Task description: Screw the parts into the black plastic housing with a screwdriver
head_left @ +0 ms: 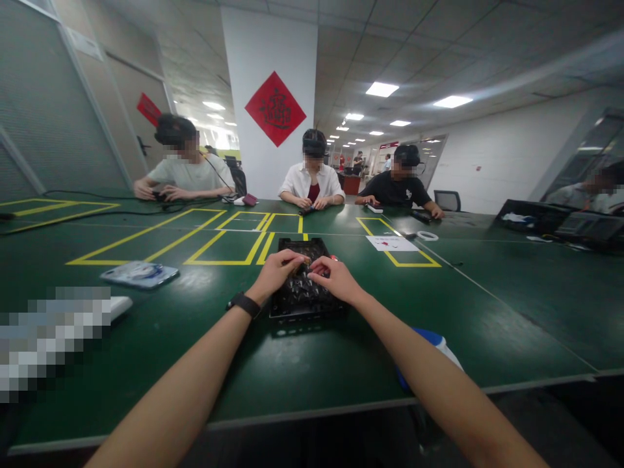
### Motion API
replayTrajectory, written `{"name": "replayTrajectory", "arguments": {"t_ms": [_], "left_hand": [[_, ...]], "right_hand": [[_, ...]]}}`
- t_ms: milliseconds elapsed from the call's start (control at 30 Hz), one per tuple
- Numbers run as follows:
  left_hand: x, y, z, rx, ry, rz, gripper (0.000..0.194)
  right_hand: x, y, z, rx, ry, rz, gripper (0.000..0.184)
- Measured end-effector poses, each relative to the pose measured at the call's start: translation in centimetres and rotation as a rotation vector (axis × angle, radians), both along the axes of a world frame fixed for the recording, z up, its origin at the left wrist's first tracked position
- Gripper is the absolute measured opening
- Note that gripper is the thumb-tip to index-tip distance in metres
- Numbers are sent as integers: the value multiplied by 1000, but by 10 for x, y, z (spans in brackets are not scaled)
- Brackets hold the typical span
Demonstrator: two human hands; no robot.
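Note:
A black tray [287, 307] with a bumpy, shiny inside lies on the green table before me. Over its far half, my left hand [279, 268] is closed, thumb and fingers pinched together; a small brownish-orange bit shows at the fingertips, too small to name. Facing it from the other side, my right hand [336, 276] has its fingers curled into a pinch, and what they hold, if anything, is hidden. The fingertips of both hands are close together. Something small and red [334, 258] shows just behind my right hand.
A phone [140, 274] lies to the left on the green table [195, 357]. Under my right forearm is a blue and white object [431, 338]. Farther right are a paper sheet [392, 243] and a tape roll [428, 236]. Several people sit across the table, their hands on small objects.

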State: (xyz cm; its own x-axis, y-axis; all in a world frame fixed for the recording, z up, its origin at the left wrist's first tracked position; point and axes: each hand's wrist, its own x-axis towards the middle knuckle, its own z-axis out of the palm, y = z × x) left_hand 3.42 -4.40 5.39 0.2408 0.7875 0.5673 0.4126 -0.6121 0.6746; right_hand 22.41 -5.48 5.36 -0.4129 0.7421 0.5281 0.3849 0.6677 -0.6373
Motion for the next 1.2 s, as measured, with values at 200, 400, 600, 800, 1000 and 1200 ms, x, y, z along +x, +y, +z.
{"name": "replayTrajectory", "arguments": {"t_ms": [200, 400, 600, 800, 1000, 1200], "left_hand": [[7, -7, 0, -110, -66, -22, 37], [9, -5, -1, -155, -91, -26, 39], [8, -1, -6, -174, -146, -46, 44], [6, 2, -10, -103, -74, -8, 33], [7, 0, -8, -77, 23, 3, 27], [7, 2, -9, -59, 121, -33, 25]], "right_hand": [[-4, 1, -5, -134, 170, 19, 28], [-2, 5, -2, -227, 223, -2, 22], [4, 11, 3, -318, 481, -86, 23], [6, 14, -3, -253, 339, -191, 20], [9, -1, 5, 140, -28, -219, 27], [11, -4, 10, 231, -280, -113, 10]]}}
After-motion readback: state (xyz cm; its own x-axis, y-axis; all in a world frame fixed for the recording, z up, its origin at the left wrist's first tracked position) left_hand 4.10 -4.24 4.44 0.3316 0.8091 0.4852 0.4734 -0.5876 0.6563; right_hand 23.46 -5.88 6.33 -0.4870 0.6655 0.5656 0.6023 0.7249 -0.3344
